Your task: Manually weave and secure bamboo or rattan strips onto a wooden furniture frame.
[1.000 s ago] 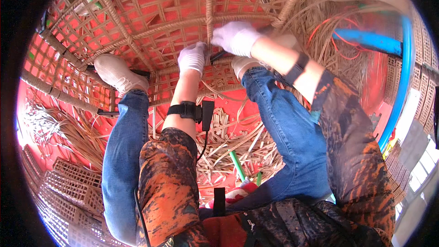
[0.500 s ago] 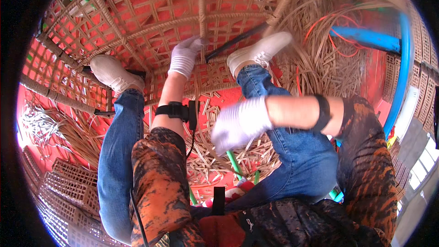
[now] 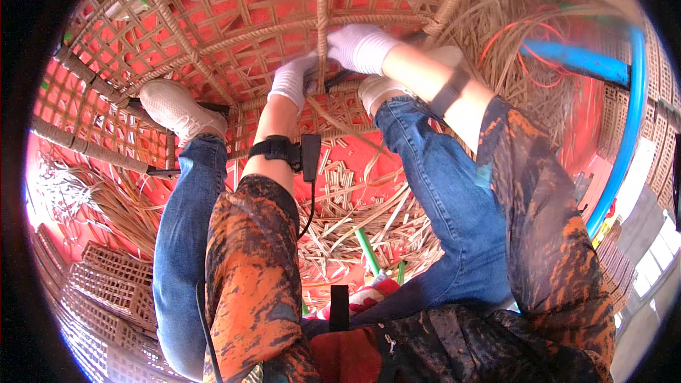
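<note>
Both my hands wear pale knitted gloves and work at a large woven cane frame (image 3: pixel 259 37). An upright rod wrapped in cane (image 3: pixel 323 0) comes down between them. My left hand (image 3: pixel 291 79) is at the rod's left side, low down, its fingers closed and partly smeared. My right hand (image 3: pixel 360 48) reaches across from the right, fingers curled in at the same rod, the tips hidden. What either hand pinches does not show. A loose flat cane strip (image 3: pixel 347 125) slants down to the right from just below my hands.
My shoes (image 3: pixel 177 108) rest against the frame's lower edge. Cut cane scraps (image 3: pixel 340 191) cover the red floor. Long loose strands (image 3: pixel 489 42) hang at the right, near a blue metal tube (image 3: pixel 631 128). Cane bundles (image 3: pixel 106 206) and stacked woven panels (image 3: pixel 113 280) lie left.
My right hand has swung up and away from above my lap to the rod beside my left hand. My left hand has shifted slightly right; the loose strip now slants right.
</note>
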`<state>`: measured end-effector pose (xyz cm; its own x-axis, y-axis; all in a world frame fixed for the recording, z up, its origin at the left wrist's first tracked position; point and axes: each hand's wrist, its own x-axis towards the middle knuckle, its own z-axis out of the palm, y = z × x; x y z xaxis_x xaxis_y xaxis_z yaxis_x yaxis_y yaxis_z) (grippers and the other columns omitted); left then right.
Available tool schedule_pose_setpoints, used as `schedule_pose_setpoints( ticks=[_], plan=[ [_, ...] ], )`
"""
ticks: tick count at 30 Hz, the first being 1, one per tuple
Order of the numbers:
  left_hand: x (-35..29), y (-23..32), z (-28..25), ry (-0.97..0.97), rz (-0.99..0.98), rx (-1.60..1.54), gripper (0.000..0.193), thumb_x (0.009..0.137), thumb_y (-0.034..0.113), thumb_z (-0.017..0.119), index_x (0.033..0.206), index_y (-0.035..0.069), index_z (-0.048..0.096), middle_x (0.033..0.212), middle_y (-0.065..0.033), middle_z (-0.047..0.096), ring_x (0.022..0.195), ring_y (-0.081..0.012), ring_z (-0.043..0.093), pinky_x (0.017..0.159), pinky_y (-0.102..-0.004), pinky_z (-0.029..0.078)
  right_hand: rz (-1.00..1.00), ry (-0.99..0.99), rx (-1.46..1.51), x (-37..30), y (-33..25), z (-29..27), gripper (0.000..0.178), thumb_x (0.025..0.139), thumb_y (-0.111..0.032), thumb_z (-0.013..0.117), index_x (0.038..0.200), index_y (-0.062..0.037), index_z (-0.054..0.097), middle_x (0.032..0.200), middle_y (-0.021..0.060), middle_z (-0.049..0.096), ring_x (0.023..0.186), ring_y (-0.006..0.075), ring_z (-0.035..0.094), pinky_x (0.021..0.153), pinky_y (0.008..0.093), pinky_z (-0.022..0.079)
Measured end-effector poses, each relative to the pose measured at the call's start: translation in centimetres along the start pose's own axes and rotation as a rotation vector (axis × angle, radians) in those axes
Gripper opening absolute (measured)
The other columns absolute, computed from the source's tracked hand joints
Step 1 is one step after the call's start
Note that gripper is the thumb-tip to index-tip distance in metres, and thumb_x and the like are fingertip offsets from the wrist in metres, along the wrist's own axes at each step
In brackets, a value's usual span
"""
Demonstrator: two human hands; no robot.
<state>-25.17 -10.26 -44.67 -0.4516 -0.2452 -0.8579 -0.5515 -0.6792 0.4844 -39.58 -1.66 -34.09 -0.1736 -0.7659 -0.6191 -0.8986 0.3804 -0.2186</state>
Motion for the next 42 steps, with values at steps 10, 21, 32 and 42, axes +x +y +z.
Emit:
schedule_pose_setpoints(
  ticks=[10,21,32,42],
  plan=[
    [-8.6,3.5,4.6,0.220,0.588,0.937,0.041,0.078,0.042,0.063,0.099,0.007,0.069,0.094,-0.0182,0.066,0.094,-0.0343,0.062,0.083,-0.0386,0.047,-0.547,-0.421,0.041,-14.9,-11.0,-1.2,0.015,0.074,-0.018,0.059,0.073,-0.0053,0.066,0.070,0.0174,0.066,0.067,0.0336,0.066,0.061,0.0420,0.053],
    [-1.8,-0.9,2.6,0.011,0.330,-0.089,0.032,0.086,0.022,0.062,0.108,-0.001,0.066,0.099,-0.0058,0.068,0.087,-0.0149,0.062,0.080,-0.0295,0.048,0.014,0.207,0.639,-3.2,3.0,2.8,0.030,0.090,-0.028,0.052,0.111,-0.0068,0.056,0.090,0.0192,0.065,0.083,0.0353,0.063,0.073,0.0428,0.049],
    [-3.9,0.6,2.2,-0.043,0.010,-0.195,0.039,0.087,0.035,0.061,0.111,0.005,0.064,0.100,-0.0042,0.069,0.088,-0.0186,0.063,0.079,-0.0270,0.047,-0.026,-0.080,0.085,-4.4,-1.2,1.9,0.022,0.087,-0.024,0.052,0.091,-0.0075,0.067,0.087,0.0153,0.068,0.084,0.0316,0.066,0.073,0.0441,0.053],
    [-4.6,-0.4,2.9,0.238,0.541,0.529,0.035,0.082,0.025,0.066,0.110,0.003,0.065,0.095,-0.0169,0.068,0.083,-0.0199,0.065,0.078,-0.0300,0.049,-0.631,-0.536,0.477,-12.5,-7.5,-0.7,0.034,0.086,-0.035,0.052,0.087,-0.0035,0.066,0.081,0.0196,0.065,0.076,0.0353,0.062,0.069,0.0453,0.048]
  ],
)
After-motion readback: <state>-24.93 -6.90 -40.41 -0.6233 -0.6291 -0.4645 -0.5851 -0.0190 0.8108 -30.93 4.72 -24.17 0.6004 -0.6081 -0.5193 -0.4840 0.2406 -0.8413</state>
